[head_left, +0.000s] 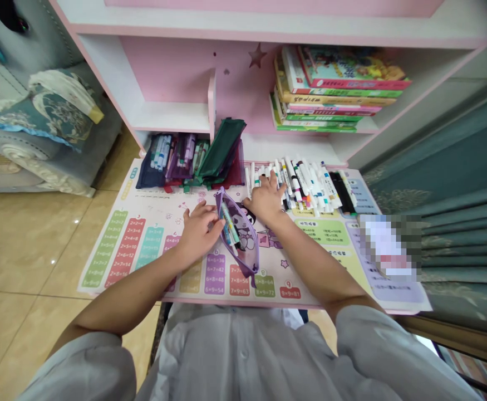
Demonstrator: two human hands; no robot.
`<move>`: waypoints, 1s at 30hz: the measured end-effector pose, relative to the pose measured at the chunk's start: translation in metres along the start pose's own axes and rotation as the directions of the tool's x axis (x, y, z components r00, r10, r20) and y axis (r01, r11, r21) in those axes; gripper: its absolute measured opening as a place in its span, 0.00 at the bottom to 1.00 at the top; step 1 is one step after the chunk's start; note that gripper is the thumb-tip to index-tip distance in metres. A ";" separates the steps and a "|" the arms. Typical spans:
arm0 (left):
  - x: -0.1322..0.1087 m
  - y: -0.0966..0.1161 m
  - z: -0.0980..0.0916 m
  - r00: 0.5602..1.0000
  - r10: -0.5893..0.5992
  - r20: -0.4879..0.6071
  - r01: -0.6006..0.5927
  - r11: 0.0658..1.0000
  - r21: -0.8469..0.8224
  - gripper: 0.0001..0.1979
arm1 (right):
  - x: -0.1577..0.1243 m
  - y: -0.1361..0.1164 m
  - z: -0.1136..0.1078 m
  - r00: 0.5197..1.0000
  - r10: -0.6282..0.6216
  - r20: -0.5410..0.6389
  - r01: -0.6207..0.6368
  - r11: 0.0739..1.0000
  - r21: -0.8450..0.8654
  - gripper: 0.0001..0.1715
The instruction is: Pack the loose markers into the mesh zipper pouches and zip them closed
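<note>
A purple zip pouch (252,262) lies unzipped on the desk mat, with a few markers (231,231) inside. Against the pouch's left edge is my left hand (201,225), its fingers bent and the thumb near the opening; whether it pinches the edge is unclear. My right hand (266,197) rests with spread fingers on the left end of a spread of white markers (305,181), up and to the right of the pouch. No marker is visibly gripped in it.
Filled pouches (155,167) and a dark green pouch (222,150) lie at the shelf's foot. Black markers (342,192) sit right of the white ones. Books (335,94) are stacked on the pink and white shelf (172,114). A blurred item (389,245) lies at the right edge.
</note>
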State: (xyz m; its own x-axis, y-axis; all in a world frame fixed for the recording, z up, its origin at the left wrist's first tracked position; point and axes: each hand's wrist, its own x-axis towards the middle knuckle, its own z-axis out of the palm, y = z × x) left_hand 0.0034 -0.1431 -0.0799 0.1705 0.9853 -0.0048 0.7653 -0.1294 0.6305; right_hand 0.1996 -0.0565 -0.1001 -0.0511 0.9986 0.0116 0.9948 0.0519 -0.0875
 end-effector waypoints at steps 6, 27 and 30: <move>0.000 0.003 -0.003 1.000 -0.017 0.014 0.017 1.000 0.005 0.11 | -0.004 -0.003 -0.010 1.000 0.015 -0.025 -0.013 0.997 0.070 0.21; 0.000 -0.002 0.000 1.000 0.008 0.000 -0.008 1.000 0.008 0.12 | -0.084 -0.019 -0.103 0.933 -0.335 0.131 0.307 0.931 0.195 0.14; 0.001 -0.002 0.001 1.000 0.014 0.002 -0.014 1.000 0.014 0.12 | -0.084 -0.021 -0.103 0.902 -0.373 0.218 0.341 0.924 0.171 0.14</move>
State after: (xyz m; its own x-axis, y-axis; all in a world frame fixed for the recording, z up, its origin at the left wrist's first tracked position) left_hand 0.0024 -0.1420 -0.0818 0.1825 0.9832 0.0030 0.7715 -0.1451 0.6195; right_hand 0.1921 -0.1424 0.0029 -0.4362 0.8829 -0.1739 0.8871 0.3895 -0.2476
